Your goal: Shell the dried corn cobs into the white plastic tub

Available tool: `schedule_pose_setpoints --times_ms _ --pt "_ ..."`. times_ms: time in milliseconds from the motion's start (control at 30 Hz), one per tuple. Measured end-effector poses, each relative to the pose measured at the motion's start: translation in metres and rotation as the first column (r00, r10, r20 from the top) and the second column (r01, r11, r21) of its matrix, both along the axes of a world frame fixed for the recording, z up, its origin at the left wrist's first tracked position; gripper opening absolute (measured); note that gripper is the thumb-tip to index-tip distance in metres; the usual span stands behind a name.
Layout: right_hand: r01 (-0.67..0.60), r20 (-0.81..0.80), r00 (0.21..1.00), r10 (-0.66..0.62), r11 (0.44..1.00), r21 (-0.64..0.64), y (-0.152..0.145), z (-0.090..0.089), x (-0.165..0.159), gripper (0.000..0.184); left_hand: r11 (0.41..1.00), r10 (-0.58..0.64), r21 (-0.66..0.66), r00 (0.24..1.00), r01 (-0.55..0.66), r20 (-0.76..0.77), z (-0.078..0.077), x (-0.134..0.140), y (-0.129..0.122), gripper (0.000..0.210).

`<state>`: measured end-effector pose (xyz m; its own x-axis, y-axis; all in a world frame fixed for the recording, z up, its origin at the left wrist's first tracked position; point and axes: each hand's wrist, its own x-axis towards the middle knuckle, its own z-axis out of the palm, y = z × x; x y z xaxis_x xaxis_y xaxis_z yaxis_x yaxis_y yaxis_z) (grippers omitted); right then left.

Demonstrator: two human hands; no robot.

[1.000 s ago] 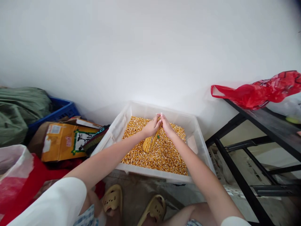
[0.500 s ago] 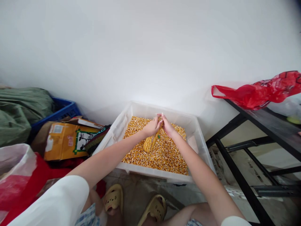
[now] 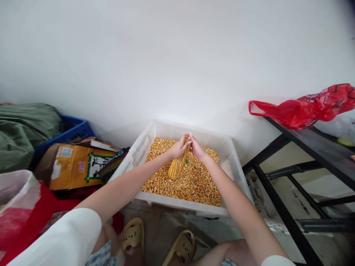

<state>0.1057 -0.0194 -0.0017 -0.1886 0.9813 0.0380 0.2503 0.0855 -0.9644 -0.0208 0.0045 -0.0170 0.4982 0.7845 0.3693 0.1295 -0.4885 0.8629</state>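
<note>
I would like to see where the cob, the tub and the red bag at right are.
Cob point(image 3: 173, 170): head view, its lower, kernel-covered end.
Tub point(image 3: 180, 204): head view, its near rim.
Red bag point(image 3: 302, 109): head view, its crumpled middle.

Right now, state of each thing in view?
Corn cob: partly shelled, tilted, upper end between left hand and right hand
Plastic bin: open, partly filled
Corn kernels: loose, heaped in bin
Red plastic bag: crumpled
Slippers: worn
Printed carton: whether open, unclear
Black metal frame: standing
</note>
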Motion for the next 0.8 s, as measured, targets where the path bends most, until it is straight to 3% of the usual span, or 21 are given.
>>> schedule_pose_setpoints --times_ms 300,433,533,700,800 --pt "0.014 -0.039 0.999 -0.012 0.999 0.052 0.000 -0.002 0.000 0.048 0.997 0.034 0.063 0.999 -0.035 0.023 -0.009 0.004 -0.003 0.049" --pt "0.052 0.043 0.998 -0.053 0.998 0.017 0.000 0.001 0.002 0.051 0.998 -0.027 -0.057 0.995 0.033 0.098 -0.006 0.002 0.001 0.050" --pt "0.022 -0.002 1.000 -0.022 1.000 -0.006 0.001 0.002 0.005 0.053 0.986 -0.097 -0.124 0.988 0.111 0.118 -0.001 -0.002 0.005 0.051" --pt "-0.027 -0.108 0.994 0.026 1.000 -0.006 0.004 0.000 0.009 0.049 0.987 -0.152 0.043 0.988 0.153 -0.013 0.006 -0.007 0.004 0.062" --pt "-0.043 -0.142 0.989 0.040 0.999 -0.021 0.003 0.000 0.012 0.042 0.981 -0.167 0.079 0.979 0.177 -0.117 0.008 -0.008 0.005 0.062"
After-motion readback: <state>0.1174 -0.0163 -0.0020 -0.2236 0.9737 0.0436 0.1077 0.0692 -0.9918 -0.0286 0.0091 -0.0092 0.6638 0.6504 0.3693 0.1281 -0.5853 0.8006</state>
